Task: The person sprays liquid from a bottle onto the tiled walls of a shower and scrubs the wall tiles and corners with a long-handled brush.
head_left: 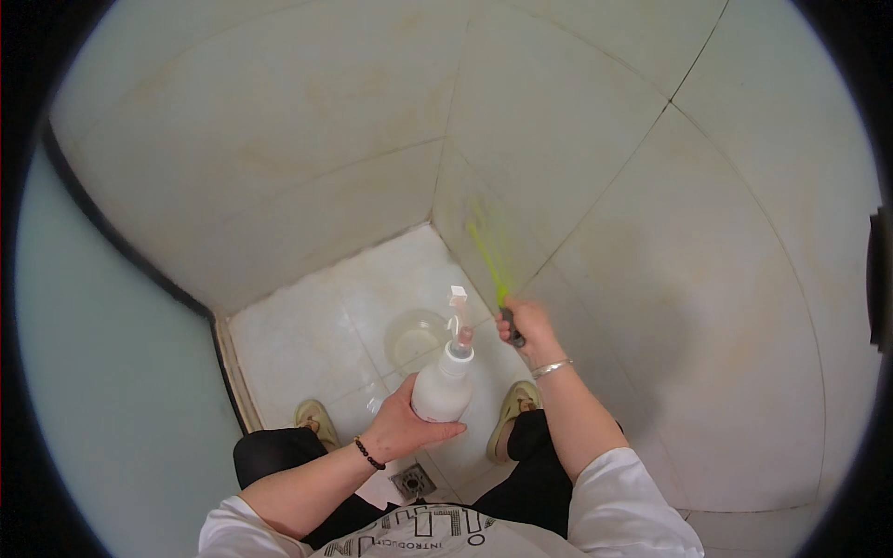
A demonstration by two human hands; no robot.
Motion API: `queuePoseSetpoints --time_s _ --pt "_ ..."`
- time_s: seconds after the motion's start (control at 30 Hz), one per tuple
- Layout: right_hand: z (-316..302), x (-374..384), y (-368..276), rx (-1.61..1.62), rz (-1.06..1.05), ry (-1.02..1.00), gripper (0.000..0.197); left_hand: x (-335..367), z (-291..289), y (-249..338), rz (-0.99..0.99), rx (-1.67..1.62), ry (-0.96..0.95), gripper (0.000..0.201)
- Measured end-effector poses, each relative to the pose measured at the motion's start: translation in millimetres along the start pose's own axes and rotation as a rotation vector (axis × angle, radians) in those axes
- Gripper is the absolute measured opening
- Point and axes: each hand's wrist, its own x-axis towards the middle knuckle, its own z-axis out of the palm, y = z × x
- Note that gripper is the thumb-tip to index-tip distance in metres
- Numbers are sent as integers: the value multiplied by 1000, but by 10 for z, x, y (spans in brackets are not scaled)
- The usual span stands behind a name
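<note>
My left hand [409, 425] is wrapped round the body of a white spray bottle [443, 389], held upright in front of me with its clear nozzle pointing away. My right hand [527, 327] grips the dark handle of a bright green brush [500, 275]. The brush's far end is smeared by motion against the tiled wall on the right, near the corner, so its bristles cannot be made out.
A round translucent basin [400, 346] stands on the white floor tiles beyond the bottle. A square floor drain [412, 481] lies between my feet, which wear yellowish shoes [319, 423]. Tiled walls [279, 139] meet in a corner ahead. A dark-edged, pale green panel [112, 372] borders the left.
</note>
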Motion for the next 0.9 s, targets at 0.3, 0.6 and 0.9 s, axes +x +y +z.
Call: queuePoseSetpoints --time_s 0.3,0.6,0.9 --pt "293 -99 -321 -113 -242 -24 17 42 -82 129 0 29 107 79" --pt "101 248 77 34 203 145 17 141 -119 95 0 -38 117 74" --pt "343 22 -142 -151 -206 18 20 166 -148 50 22 -68 132 74"
